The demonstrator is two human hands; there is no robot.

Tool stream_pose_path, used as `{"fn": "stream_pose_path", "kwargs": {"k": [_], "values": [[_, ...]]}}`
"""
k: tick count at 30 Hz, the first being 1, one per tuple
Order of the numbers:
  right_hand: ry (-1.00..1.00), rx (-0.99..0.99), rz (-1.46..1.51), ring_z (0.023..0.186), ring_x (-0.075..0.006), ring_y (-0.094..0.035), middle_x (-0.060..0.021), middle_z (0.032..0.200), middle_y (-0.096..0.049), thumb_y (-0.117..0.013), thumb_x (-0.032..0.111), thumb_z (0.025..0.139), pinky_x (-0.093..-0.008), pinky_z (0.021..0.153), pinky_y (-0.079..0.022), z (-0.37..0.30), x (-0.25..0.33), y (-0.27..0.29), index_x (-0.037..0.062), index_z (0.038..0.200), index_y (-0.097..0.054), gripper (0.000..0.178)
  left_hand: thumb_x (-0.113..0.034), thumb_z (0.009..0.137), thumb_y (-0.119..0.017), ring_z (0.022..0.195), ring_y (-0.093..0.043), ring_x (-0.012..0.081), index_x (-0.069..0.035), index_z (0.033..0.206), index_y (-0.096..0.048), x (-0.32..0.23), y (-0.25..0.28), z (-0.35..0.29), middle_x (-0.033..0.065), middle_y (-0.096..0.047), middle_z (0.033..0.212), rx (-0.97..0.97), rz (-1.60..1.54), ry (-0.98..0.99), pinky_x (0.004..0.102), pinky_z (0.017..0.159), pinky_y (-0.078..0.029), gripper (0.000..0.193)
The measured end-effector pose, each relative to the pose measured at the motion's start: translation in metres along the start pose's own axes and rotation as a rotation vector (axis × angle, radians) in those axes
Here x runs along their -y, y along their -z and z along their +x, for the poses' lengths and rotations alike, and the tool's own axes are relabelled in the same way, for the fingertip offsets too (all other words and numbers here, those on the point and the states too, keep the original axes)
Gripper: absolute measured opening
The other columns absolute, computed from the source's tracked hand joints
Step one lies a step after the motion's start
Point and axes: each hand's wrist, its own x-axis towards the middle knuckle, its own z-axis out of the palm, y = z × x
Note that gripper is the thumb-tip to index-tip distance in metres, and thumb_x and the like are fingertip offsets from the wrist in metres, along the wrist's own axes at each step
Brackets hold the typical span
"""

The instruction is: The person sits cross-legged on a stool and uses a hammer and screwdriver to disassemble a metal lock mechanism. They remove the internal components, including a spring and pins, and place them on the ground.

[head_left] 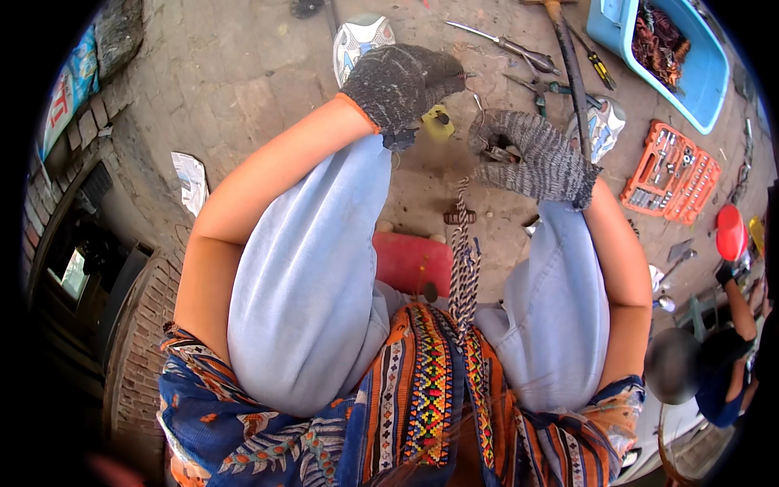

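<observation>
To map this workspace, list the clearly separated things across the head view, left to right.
Printed plastic sack, crumpled white packet, left gloved hand, right gloved hand, orange socket-set case, red plastic container.

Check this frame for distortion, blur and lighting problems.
Head view: fisheye distortion visibly curves the brickwork at left; head view: the co-worker's head is a featureless blur; head view: lighting is soft, with the gloved left hand and gloved right hand legible.

Rough knitted-cloth gloves (398, 85), smooth plastic tub (704, 89), matt denim-like cloth trousers (308, 268), rough matt ground (251, 77).
</observation>
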Motion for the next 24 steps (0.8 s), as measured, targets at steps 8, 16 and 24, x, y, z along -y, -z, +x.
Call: {"fn": "stream_pose_path", "kwargs": {"k": [8, 16, 24], "values": [[0.275, -0.07, 1.68, 0.107, -0.0272, -0.056, -0.0192, 0.13, -0.046, -0.042, 0.046, 0.092, -0.0362, 0.089, -0.048, 0.013, 0.002, 0.021, -0.0052, 0.132, -0.033, 0.066, -0.023, 0.079, -0.056, 0.084, -0.061, 0.0281, -0.014, 0.112, -0.058, -0.022, -0.001, 0.002, 0.0096, -0.063, 0.095, 0.15, 0.021, -0.114, 0.0392, 0.07, -0.049, 0.035], [-0.133, -0.242, 0.743, 0.054, -0.0089, -0.052, -0.0071, 0.099, -0.059, -0.04, 0.04, 0.095, -0.0237, 0.056, -0.047, 0.007, -0.047, 0.005, 0.0024, 0.122, -0.051, 0.047, -0.016, 0.058, -0.064, 0.089, -0.062, 0.0255, -0.011, 0.107, -0.062, -0.016, -0.005, -0.003, 0.0062, -0.061, 0.109, -0.112, 0.077, -0.263, 0.0358, 0.071, -0.052, 0.049], [0.161, 0.313, 0.976, 0.098, -0.0172, -0.055, -0.014, 0.117, -0.054, -0.051, 0.03, 0.092, -0.026, 0.079, -0.046, 0.004, -0.006, -0.017, -0.0008, 0.126, -0.045, 0.047, -0.017, 0.062, -0.065, 0.092, -0.061, 0.0256, -0.012, 0.112, -0.06, 0.002, -0.023, 0.012, 0.0087, -0.06, 0.111, -0.16, 0.028, -0.227, 0.036, 0.072, -0.051, 0.051]]}}
